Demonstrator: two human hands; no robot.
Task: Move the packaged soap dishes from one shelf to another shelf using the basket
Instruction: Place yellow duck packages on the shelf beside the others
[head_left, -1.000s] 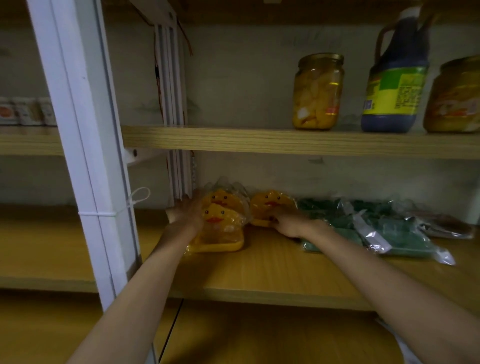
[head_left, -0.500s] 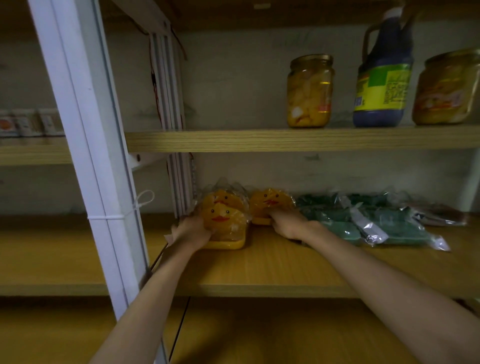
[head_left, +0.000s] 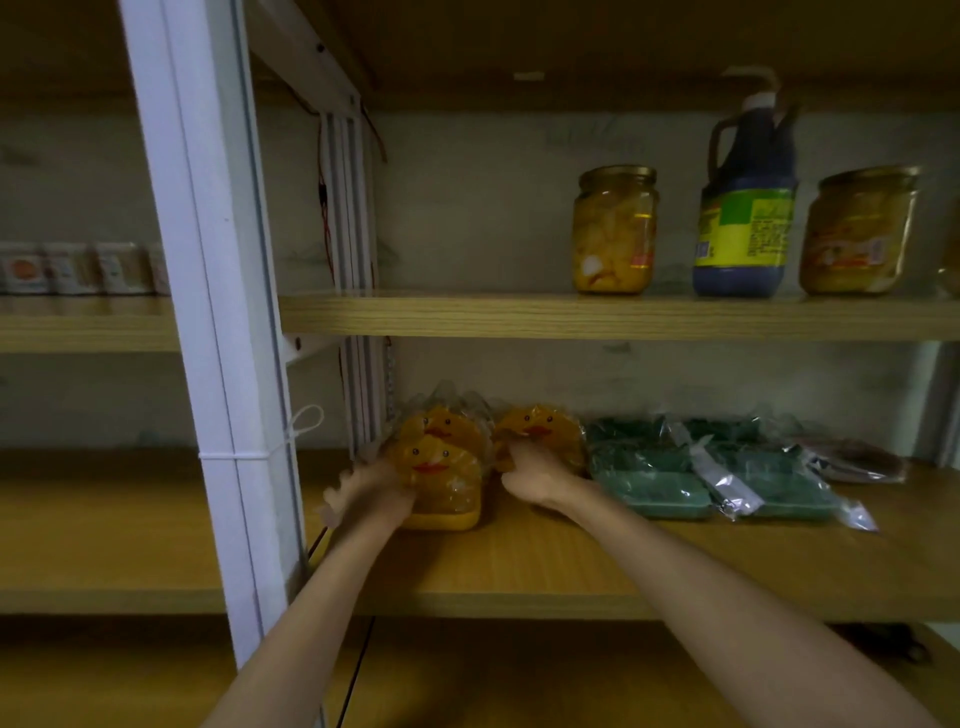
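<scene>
Three yellow duck-shaped soap dishes in clear wrap sit at the left end of the lower wooden shelf (head_left: 519, 571). My left hand (head_left: 371, 493) grips the left side of the front duck dish (head_left: 444, 483). A second duck dish (head_left: 447, 423) lies behind it. My right hand (head_left: 532, 475) holds the lower edge of the right duck dish (head_left: 540, 428). Several green packaged soap dishes (head_left: 654, 473) lie to the right on the same shelf. No basket is in view.
A white metal upright (head_left: 218, 338) stands just left of my left arm. The upper shelf (head_left: 571, 314) carries two jars of yellow preserves (head_left: 615, 231) and a dark bottle (head_left: 745, 208). A brownish packet (head_left: 862, 460) lies at the far right.
The view has tilted upward, showing more of the upper shelf. My left hand slid back toward me along the front duck dish. My right hand stays on the right duck dish.
</scene>
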